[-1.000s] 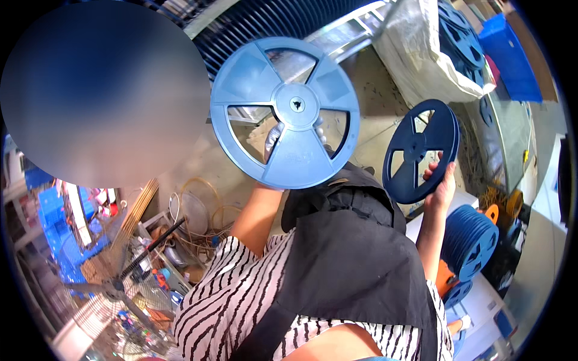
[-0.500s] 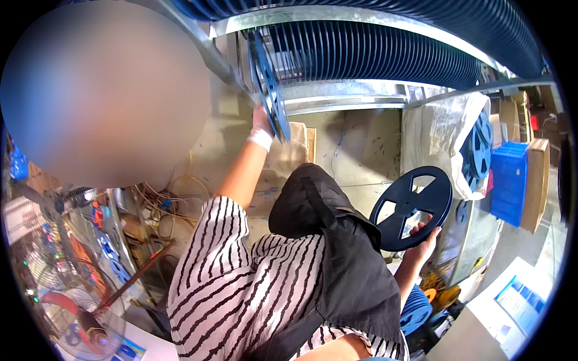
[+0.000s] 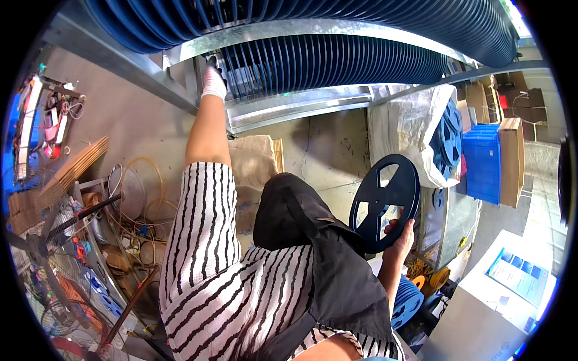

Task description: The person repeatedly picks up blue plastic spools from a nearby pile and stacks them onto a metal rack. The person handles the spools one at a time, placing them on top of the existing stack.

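Note:
My right hand (image 3: 400, 240) grips the lower right rim of a dark blue plastic reel disc (image 3: 411, 192). The disc is round with large cut-outs and a small centre hole; fingertips show through one cut-out. At the upper left, my outstretched left arm ends at the metal rack, where my left hand (image 3: 213, 80), with white at the wrist, is beside the left end of the lower row of reel discs (image 3: 337, 60). Its fingers are small and partly hidden, so their grip cannot be made out. A second row of blue discs (image 3: 337, 9) hangs above.
A silver rack frame (image 3: 295, 114) runs across the top. On the right stand a whitish sack (image 3: 409, 120) with blue reels, a blue crate (image 3: 483, 165), a cardboard box (image 3: 512, 162) and a white box (image 3: 481, 307). Hoses and a fan (image 3: 60, 301) are at left.
My left hand has moved left and up to the row's end; the tilted disc it held no longer shows in it. My right hand keeps its disc. The view has shifted.

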Action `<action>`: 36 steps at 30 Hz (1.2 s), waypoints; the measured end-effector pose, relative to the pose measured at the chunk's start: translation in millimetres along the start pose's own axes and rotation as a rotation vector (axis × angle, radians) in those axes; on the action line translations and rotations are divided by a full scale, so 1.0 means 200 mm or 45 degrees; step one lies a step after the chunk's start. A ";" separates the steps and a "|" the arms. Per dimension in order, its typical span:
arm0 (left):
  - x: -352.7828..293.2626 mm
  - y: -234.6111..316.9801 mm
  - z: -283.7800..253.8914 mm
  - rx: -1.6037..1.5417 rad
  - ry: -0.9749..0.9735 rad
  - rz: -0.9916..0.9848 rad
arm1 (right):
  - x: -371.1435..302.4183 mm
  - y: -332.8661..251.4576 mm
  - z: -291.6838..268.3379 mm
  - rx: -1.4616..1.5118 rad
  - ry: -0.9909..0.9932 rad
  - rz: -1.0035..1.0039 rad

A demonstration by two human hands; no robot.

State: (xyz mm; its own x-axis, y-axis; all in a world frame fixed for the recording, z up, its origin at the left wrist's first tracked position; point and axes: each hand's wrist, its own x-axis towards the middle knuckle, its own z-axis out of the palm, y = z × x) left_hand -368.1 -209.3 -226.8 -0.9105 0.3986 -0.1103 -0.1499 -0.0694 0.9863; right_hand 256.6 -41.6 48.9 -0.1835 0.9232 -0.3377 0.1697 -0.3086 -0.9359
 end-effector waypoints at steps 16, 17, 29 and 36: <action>-0.57 0.50 0.35 -0.368 0.538 -0.236 | 0.04 0.00 -0.03 0.819 0.080 -0.068; -0.70 0.46 0.38 -0.207 0.458 -0.130 | 0.05 0.00 -0.04 0.945 0.018 -0.053; -1.41 0.43 0.70 0.111 -0.081 -0.017 | 0.06 0.04 0.00 1.697 -0.361 0.368; -1.46 0.65 0.84 0.248 -0.212 0.193 | 0.07 0.08 -0.05 1.733 -0.311 0.402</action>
State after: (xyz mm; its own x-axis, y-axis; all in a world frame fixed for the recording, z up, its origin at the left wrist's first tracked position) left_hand -56.7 -181.7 -46.1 -0.8388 0.5425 0.0459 0.0744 0.0307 0.9968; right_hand 266.6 -32.5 30.0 -0.4977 0.7560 -0.4250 -0.7907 -0.5969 -0.1358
